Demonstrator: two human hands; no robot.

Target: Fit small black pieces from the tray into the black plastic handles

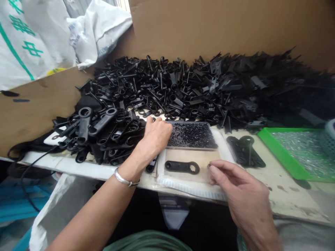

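My left hand [157,133] reaches to the left rim of a shallow tray [192,135] full of tiny black parts. Its back faces me, so its fingertips and anything in them are hidden. Close to the front edge, my right hand [239,186] is closed in a pinch, thumb against forefinger, with a tiny dark piece [209,166] just showing at the tips. Between the hands a flat black plastic arm [182,167], with a ring at its right end and a small hole at its left, lies on a taped work board [192,181].
A heap of black ring-ended arms [102,132] lies left, and a larger pile of black parts [178,87] fills the back. Two flat black pieces [246,151] rest right of the board. Beyond them stands a green tray [285,157] of small clear or silvery pieces. Cardboard [230,28] walls the back.
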